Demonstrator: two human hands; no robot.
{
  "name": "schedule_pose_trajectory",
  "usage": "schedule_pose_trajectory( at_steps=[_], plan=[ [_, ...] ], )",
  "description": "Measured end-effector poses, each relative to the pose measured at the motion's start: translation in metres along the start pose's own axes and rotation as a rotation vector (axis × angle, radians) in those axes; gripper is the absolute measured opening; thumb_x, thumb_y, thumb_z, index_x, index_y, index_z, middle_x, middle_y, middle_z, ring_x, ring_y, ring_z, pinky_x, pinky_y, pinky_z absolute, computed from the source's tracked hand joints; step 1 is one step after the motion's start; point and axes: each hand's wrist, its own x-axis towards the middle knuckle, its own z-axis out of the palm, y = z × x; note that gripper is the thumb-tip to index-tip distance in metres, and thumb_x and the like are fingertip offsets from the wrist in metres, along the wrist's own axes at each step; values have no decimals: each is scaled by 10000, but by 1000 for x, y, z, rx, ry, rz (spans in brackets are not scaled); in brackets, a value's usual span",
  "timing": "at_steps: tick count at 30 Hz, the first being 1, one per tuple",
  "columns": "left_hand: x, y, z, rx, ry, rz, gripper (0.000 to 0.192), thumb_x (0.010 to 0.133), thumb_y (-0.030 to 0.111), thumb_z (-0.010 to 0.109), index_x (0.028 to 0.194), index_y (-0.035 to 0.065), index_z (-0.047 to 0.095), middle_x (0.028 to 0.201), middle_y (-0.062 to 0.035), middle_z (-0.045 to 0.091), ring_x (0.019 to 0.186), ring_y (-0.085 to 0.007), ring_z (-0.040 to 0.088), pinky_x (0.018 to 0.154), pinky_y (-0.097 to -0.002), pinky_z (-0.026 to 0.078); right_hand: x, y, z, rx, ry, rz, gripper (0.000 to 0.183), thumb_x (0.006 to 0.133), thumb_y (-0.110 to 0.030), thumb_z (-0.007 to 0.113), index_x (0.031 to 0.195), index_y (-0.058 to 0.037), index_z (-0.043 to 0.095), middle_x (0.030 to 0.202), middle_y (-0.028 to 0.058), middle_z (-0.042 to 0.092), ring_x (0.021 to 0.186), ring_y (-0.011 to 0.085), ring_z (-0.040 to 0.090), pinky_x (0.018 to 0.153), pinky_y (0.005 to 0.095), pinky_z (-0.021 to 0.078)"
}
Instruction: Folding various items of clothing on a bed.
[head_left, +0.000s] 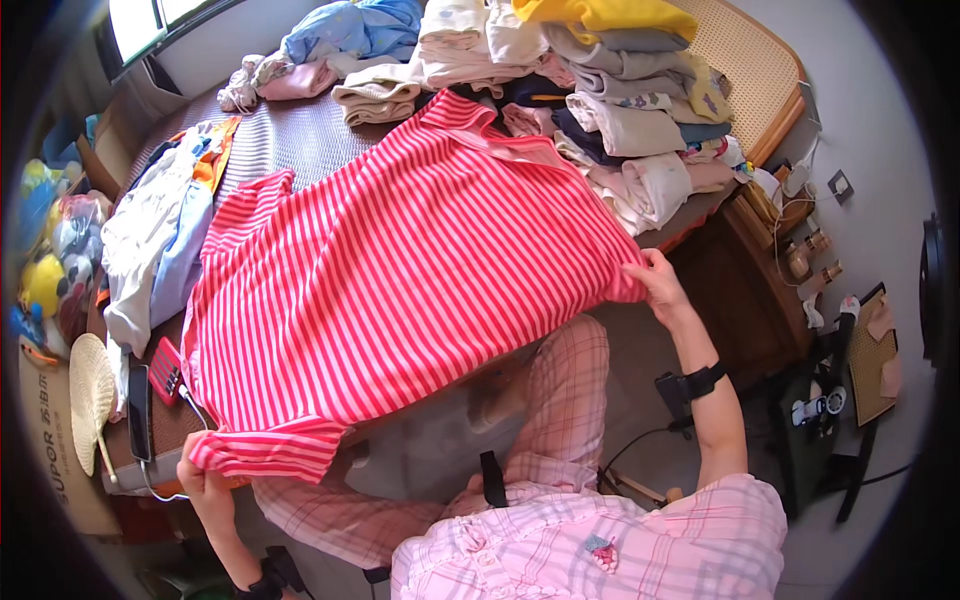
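Observation:
A red and pink striped garment, with sleeves like a shirt's, lies spread over the near part of a bed with a brown mat. Its near side hangs past the bed's edge above my knees. My left hand grips a sleeve end at the near left corner. At the right, my right hand pinches the garment's edge between thumb and fingers. The cloth is stretched between both hands, with loose diagonal wrinkles across its middle.
Folded clothes stand in piles at the back. Left of the garment lie white and blue clothes, a phone on a cable, a red power bank and a woven fan. A wooden cabinet stands right.

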Motion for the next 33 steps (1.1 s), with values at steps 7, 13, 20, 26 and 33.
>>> schedule_pose_trajectory(
  at_steps=[7,13,20,26,33],
  plan=[
    [5,19,-7,202,-73,-13,215,920,123,499,948,-66,597,895,-116,631,909,-171,586,807,-295,435,1,-75,-6,-1177,100,-308,199,825,-129,595,977,-8,636,907,196,659,858,307,654,778,370,506],
    [55,28,29,42,-292,-4,439,957,281,375,1146,-43,602,1247,-178,576,1272,-276,450,1074,-373,284,52,-98,122,-846,-416,-635,202,820,-108,516,903,-22,679,947,196,665,886,335,641,799,414,492],
    [80,4,45,735,-401,-17,463,956,300,519,1356,70,480,1467,-173,371,1362,-368,323,1114,-446,265,192,-70,163,-1169,52,-529,606,765,-44,565,1346,-78,398,1518,225,176,1164,458,508,990,461,436],
    [168,14,23,634,-399,316,193,874,187,612,955,15,644,811,-203,654,787,-371,641,731,-433,504,140,-84,203,-882,-430,-887,289,870,-122,544,1120,18,582,1111,192,609,1048,365,585,930,414,459],
    [253,-57,60,1080,-668,-13,550,981,247,393,1481,90,224,1524,-182,238,1405,-397,213,1136,-469,245,172,-73,261,-809,-649,-720,469,910,-310,567,1273,-17,515,1343,200,480,1252,318,462,1027,371,380]
  ],
)
